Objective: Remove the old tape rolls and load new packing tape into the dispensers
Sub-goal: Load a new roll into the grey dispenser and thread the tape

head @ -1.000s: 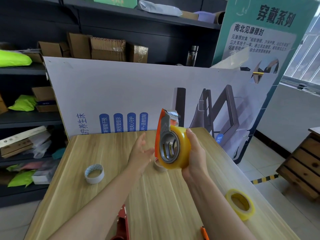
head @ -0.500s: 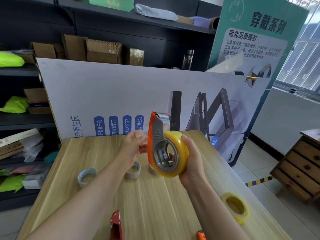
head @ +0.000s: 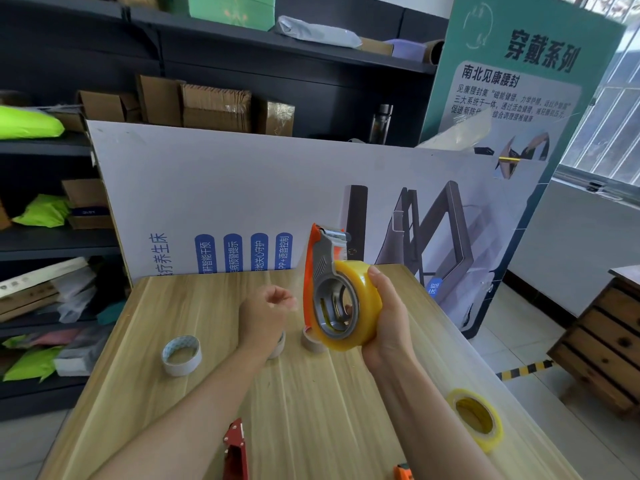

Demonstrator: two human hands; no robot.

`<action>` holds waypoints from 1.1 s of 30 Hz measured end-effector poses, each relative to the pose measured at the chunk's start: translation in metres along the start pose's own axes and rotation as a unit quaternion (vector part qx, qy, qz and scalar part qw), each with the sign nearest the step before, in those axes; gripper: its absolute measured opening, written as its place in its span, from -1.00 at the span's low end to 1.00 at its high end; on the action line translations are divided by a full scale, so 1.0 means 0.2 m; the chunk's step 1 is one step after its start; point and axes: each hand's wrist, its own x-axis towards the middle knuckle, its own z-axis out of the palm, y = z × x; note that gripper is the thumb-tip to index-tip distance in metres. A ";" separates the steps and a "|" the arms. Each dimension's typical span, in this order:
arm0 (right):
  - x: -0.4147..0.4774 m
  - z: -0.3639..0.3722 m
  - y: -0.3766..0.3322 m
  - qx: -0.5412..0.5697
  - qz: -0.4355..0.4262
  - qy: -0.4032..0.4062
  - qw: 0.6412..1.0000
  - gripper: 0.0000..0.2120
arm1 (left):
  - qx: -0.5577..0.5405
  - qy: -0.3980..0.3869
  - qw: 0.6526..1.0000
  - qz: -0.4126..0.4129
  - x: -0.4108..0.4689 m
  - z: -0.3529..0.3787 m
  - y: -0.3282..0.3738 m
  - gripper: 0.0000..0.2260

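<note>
Fingers [head: 277, 297] of the left hand [head: 266, 313], curled shut, have drawn back from the dispenser [head: 322, 271] the right hand [head: 384, 317] grips.

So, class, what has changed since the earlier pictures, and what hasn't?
The left hand, open beside the dispenser a second ago, closed its fingers and drew back leftward, apparently pinching the tape end. The right hand kept gripping the dispenser by its yellow roll; the loose rolls on the table stayed put.

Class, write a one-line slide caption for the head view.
Right hand grips an orange dispenser loaded with yellow tape above the table; left hand apparently pinches its free end.
</note>
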 end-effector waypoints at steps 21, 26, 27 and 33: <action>-0.07 -0.07 0.07 -0.083 -0.015 0.058 0.995 -0.65 | -0.238 -0.113 0.945 -0.196 -0.34 0.12 -0.06 -0.74; -0.12 -0.20 0.10 -0.099 0.026 0.018 0.995 -0.74 | -0.245 -0.091 0.926 -0.272 -0.52 0.18 -0.09 -0.75; -0.13 -0.23 0.11 -0.101 0.040 0.009 0.994 -0.79 | -0.253 -0.074 0.920 -0.291 -0.57 0.19 -0.10 -0.76; -0.20 -0.47 0.26 -0.147 0.116 -0.038 0.982 -0.90 | -0.280 -0.032 0.888 -0.363 -0.91 0.29 -0.17 -0.91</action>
